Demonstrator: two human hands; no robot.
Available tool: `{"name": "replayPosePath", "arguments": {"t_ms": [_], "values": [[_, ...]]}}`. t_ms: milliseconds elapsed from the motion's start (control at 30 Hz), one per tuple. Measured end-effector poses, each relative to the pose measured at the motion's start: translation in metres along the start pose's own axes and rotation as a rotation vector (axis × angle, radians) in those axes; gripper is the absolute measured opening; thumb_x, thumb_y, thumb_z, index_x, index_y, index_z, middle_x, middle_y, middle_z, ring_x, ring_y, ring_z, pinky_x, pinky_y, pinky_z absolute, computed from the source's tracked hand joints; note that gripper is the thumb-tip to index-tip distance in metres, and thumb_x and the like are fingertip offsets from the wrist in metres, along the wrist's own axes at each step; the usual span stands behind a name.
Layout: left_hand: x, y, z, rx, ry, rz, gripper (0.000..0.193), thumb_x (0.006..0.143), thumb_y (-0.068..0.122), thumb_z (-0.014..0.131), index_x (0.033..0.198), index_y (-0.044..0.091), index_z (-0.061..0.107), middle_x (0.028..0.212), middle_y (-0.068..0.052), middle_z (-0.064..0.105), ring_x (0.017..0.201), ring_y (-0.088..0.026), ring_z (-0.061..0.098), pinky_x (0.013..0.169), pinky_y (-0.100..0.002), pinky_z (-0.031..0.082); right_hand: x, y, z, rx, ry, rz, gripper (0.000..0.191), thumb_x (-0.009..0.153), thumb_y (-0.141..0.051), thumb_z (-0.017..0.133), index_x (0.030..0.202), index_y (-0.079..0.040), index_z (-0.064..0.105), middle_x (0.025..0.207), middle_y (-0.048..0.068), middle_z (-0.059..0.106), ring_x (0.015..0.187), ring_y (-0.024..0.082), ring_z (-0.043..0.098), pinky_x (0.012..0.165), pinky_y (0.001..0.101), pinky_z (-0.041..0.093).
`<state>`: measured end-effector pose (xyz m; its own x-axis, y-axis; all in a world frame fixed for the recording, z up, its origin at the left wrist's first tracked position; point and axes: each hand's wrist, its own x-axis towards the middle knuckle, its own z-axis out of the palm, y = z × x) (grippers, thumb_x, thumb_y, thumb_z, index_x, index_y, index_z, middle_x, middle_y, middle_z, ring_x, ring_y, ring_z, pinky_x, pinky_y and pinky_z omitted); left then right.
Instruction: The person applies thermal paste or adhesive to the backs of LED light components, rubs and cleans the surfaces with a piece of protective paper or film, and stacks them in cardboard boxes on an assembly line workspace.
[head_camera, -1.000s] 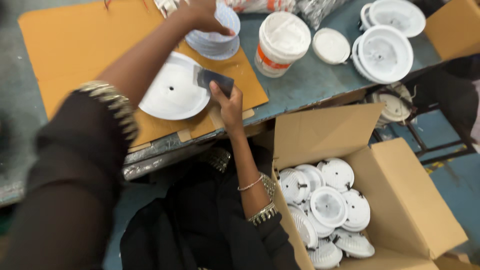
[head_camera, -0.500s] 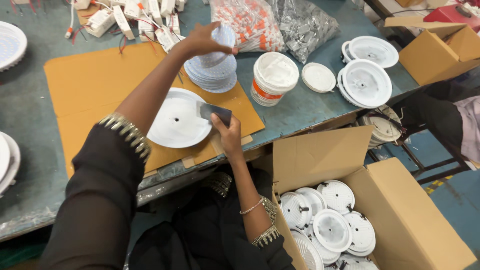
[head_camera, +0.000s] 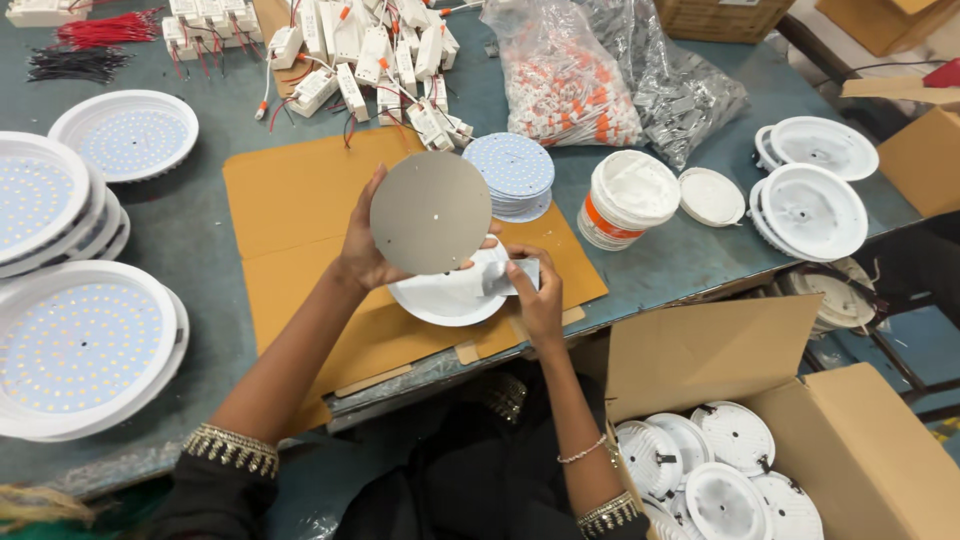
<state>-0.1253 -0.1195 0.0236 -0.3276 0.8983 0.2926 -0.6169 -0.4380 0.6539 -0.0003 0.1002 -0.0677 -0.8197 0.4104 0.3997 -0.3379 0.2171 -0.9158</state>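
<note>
The round disc (head_camera: 431, 212) shows plain grey. The dish (head_camera: 450, 296) under it is white, on tan cardboard (head_camera: 290, 200) over a dull teal table (head_camera: 200, 225). The stack of discs (head_camera: 512, 172) is pale blue with fine dots. The tub (head_camera: 627, 198) is white with an orange band. At the table's left edge, white lamps (head_camera: 80, 345) carry yellow dot grids. Red wires (head_camera: 105, 27) lie at the far left corner.

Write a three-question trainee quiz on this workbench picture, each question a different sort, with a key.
1. True or false: the left hand holds the grey disc flat on the cardboard sheet.
2. The tub stands: A) on the table B) in the box C) on the white dish.
3. Fill in: the right hand holds a small ___ card over the white dish.

Key: 1 false, it is raised; 2 A; 3 grey.
</note>
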Motion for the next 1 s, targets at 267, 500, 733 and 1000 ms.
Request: {"name": "replayPosePath", "arguments": {"t_ms": [267,500,733,1000], "values": [[-0.026,0.003,-0.012,-0.072,-0.039,0.124,0.114,0.085,0.086,0.042,0.165,0.009,0.019,0.163,-0.033,0.027,0.146,-0.065,0.03,0.108,-0.069,0.045,-0.001,0.016,0.008,0.004,0.044,0.074,0.025,0.102,-0.023,0.065,0.107,0.001,0.067,0.1,0.007,0.069,0.092,0.011,0.062,0.085,0.028,0.052],[-0.028,-0.005,-0.008,0.056,-0.017,0.199,0.111,0.088,0.083,0.051,0.163,0.006,0.022,0.159,-0.035,0.035,0.147,-0.056,0.038,0.108,-0.065,0.046,0.0,0.026,0.014,0.195,0.279,0.11,0.028,0.107,-0.024,0.063,0.118,0.0,0.056,0.106,0.008,0.068,0.092,0.011,0.056,0.083,0.0282,0.046],[-0.021,-0.031,0.003,0.759,0.137,0.342,0.119,0.075,0.068,0.08,0.163,0.01,0.026,0.17,-0.024,0.03,0.157,-0.041,0.034,0.121,-0.052,0.037,-0.014,-0.028,0.027,-0.04,0.431,-0.206,0.028,0.112,-0.025,0.057,0.12,0.002,0.057,0.12,0.013,0.065,0.112,0.02,0.062,0.105,0.0356,0.05],[-0.025,-0.034,0.023,1.562,0.244,0.699,0.108,0.067,0.046,0.092,0.154,0.014,0.037,0.169,-0.023,0.021,0.159,-0.042,0.028,0.128,-0.052,0.029,-0.044,-0.119,0.056,-0.335,0.013,0.026,0.026,0.098,-0.013,0.069,0.118,0.003,0.068,0.105,0.008,0.075,0.097,0.013,0.069,0.09,0.0277,0.055]]}}
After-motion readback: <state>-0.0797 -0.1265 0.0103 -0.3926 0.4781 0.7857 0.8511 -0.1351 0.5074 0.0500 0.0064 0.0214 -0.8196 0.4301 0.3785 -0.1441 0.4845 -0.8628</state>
